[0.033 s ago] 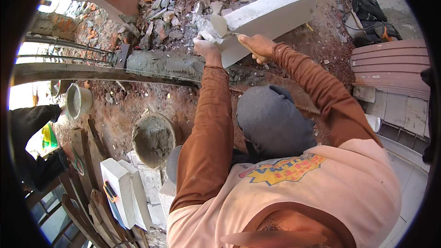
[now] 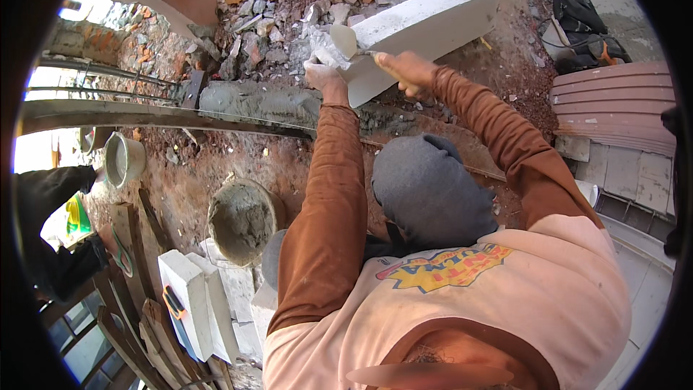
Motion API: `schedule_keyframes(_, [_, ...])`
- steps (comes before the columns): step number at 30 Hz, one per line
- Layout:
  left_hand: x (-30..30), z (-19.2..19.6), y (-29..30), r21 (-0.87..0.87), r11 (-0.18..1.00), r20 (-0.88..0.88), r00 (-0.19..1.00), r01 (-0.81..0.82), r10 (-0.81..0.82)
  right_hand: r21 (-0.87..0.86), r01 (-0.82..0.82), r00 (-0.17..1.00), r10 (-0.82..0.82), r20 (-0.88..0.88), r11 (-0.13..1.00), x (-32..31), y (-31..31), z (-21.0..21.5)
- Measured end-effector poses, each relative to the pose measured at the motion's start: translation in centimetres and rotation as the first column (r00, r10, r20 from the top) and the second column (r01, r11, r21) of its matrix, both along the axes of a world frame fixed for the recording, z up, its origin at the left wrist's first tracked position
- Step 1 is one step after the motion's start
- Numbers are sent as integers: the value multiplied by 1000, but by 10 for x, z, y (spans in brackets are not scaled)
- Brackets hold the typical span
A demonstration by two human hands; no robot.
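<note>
A long white block (image 2: 433, 40) lies slanted on a mortar bed, its near-left end rough and crumbly. My left hand (image 2: 327, 81), dusted pale, is closed at that rough end; its fingertips are partly hidden. My right hand (image 2: 410, 72) grips the wooden handle of a trowel (image 2: 343, 41). The trowel's rounded blade is raised over the block's left end, just above my left hand. Below the block runs a band of wet grey mortar (image 2: 260, 101).
Left of my left arm stands a mortar bucket (image 2: 277, 206). White blocks (image 2: 189, 303) hold an orange-black handled tool (image 2: 173, 302); planks (image 2: 130, 245) lie beside them. Another person's dark sleeve (image 2: 54, 188) reaches toward a small bucket (image 2: 136, 159). Rubble (image 2: 267, 29) lies beyond; a taut string crosses the mortar.
My right hand has shifted very slightly to the right and up on the trowel handle. The block and my left hand look unmoved.
</note>
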State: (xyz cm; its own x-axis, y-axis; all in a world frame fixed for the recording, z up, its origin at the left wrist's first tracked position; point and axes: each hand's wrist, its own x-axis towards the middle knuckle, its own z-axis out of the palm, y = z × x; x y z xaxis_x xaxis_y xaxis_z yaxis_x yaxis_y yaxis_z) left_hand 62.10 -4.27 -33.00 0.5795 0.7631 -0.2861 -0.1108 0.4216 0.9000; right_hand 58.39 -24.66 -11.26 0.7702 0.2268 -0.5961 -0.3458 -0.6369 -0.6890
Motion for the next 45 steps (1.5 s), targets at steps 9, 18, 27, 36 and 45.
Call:
schedule_keyframes(9, [3,-13,-3,220,975,-47,999,-4,14,-76,35,999,-34,7,997,10,7,0])
schedule_keyframes(18, [-12,31,-5,243,969,-176,984,54,-11,99,223,975,-223,-7,970,9,17,7])
schedule_keyframes(27, [-13,32,-5,259,966,-132,990,-12,48,76,100,992,-94,-83,992,13,16,-11])
schedule_keyframes(36, [-7,15,-6,21,999,-95,995,-39,41,-399,-164,880,317,354,902,-8,10,19])
schedule_keyframes(45, [10,-16,-2,302,953,-168,984,-1,55,-371,-269,950,307,48,889,3,9,28])
